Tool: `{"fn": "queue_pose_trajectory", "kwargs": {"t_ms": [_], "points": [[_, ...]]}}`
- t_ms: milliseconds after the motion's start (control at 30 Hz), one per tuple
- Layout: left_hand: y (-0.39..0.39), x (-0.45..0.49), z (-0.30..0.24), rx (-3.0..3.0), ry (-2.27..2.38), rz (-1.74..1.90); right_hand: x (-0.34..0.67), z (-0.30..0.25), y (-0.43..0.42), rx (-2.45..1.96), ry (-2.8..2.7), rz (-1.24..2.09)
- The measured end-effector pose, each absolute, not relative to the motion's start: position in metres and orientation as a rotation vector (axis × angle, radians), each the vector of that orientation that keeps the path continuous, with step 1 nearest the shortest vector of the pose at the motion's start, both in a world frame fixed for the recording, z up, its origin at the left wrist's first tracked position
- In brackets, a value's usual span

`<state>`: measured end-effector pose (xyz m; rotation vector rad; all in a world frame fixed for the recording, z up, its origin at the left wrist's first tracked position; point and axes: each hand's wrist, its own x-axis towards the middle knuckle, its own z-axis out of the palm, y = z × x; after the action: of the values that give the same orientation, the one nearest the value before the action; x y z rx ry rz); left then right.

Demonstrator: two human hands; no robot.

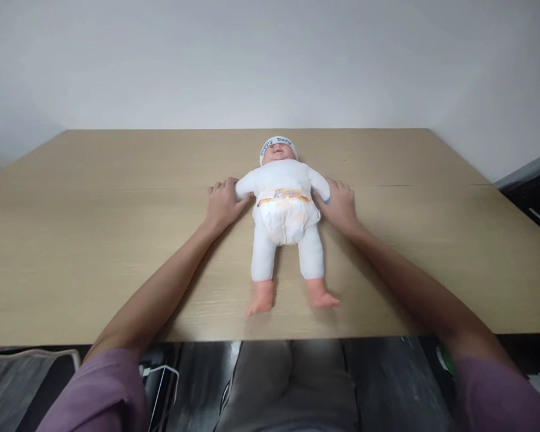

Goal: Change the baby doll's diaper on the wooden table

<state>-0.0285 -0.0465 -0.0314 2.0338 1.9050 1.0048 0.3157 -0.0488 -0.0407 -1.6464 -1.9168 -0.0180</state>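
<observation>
A baby doll [285, 198] in a white suit, a white cap and a diaper [286, 215] lies on its back on the wooden table [94, 240], head pointing away from me, bare feet toward me. My left hand [224, 201] rests at the doll's right arm, fingers curled round the doll's hand. My right hand [339, 203] lies against the doll's other arm and side, fingers bent over the doll's hand.
A plain white wall stands behind the table. The table's near edge [270, 339] runs across in front of my lap. A dark piece of furniture [535, 198] shows at the far right. Cables and a dark floor lie below the edge.
</observation>
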Motion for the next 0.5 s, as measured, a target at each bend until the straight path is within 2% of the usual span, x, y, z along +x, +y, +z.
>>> {"fn": "queue_pose_trajectory", "kwargs": {"t_ms": [133, 267, 367, 433, 500], "points": [[-0.092, 0.001, 0.001, 1.6, 1.909, 1.123, 0.306, -0.021, -0.067, -1.663, -1.929, 0.239], [-0.209, 0.015, 0.021, 1.602, 1.838, 1.179, 0.337, -0.005, -0.135, -1.401, -1.914, 0.49], [-0.33, 0.024, 0.0, 1.666, 1.776, 1.116, 0.378, 0.009, -0.211, -1.242, -1.998, 0.508], [-0.41, 0.032, -0.031, 1.648, 1.725, 1.081, 0.399, 0.014, -0.266, -1.185, -2.097, 0.548], [-0.478, 0.037, -0.065, 1.605, 1.687, 0.898, 0.408, 0.012, -0.317, -1.136, -2.209, 0.699]]}}
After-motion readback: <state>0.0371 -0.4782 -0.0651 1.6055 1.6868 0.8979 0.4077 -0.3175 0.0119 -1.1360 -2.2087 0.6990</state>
